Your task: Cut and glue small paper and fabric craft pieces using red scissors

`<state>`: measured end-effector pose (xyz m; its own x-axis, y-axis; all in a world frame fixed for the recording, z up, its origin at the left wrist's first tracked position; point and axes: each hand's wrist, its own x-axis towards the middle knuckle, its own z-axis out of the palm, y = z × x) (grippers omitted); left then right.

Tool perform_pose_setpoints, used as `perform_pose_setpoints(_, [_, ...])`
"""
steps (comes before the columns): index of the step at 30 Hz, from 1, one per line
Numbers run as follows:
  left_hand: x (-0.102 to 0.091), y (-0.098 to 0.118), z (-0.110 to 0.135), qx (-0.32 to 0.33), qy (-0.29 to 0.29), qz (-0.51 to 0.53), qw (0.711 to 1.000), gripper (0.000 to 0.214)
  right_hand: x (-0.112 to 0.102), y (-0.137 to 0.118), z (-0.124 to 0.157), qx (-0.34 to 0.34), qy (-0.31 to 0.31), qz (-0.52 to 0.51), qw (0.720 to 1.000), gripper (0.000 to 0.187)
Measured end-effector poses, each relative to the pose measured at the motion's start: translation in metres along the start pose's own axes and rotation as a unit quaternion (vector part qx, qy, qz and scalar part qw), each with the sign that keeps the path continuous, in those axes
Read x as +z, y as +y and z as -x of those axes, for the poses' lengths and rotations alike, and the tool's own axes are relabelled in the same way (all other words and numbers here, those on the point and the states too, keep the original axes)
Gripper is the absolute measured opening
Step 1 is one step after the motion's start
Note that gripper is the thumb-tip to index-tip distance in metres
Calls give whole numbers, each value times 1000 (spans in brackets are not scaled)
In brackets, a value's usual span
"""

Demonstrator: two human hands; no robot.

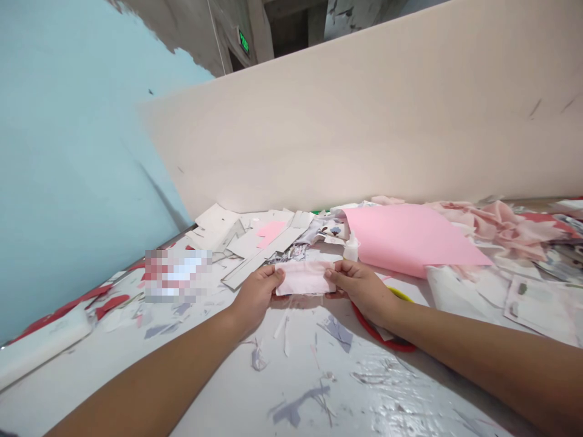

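Note:
A small pale pink piece of fabric (305,278) is stretched flat between my two hands, just above the table. My left hand (259,292) pinches its left end, thumb on top. At the right end my right hand (364,291) grips it the same way, fingers tucked beneath. A darker edge peeks out under the fabric; what it belongs to cannot be made out. Beside and partly under my right hand lie scissors with red and yellow handles (395,345), their blades hidden.
A large pink sheet (410,237) lies at the back right, near crumpled peach fabric (505,224). Cardboard strips (268,258) pile up at the back left. Fabric scraps (337,332) and threads litter the white table (218,376). A beige partition (341,127) stands behind, a blue wall (82,152) left.

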<state>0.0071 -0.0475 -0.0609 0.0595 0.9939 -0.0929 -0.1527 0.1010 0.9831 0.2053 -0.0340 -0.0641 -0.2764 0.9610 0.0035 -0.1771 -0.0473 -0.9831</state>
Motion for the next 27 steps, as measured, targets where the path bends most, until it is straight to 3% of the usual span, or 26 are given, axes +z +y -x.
perform_pose_setpoints(7, [6, 5, 8, 3, -42, 3, 999, 27, -2, 3, 1, -22, 3, 81, 996, 26])
perform_pose_setpoints(12, [8, 1, 9, 51, -8, -18, 999, 26, 3, -4, 5, -39, 33, 73, 996, 22])
perform_pose_setpoints(16, [6, 1, 9, 79, 18, -22, 996, 26, 2, -6, 5, 11, 6, 44, 999, 23])
perform_pose_setpoints(22, [5, 4, 10, 0, -36, -15, 999, 30, 0, -6, 4, -4, 19, 52, 998, 17])
perform_pose_setpoints(27, [3, 2, 9, 23, -20, -42, 999, 22, 1, -13, 3, -9, 32, 94, 995, 15])
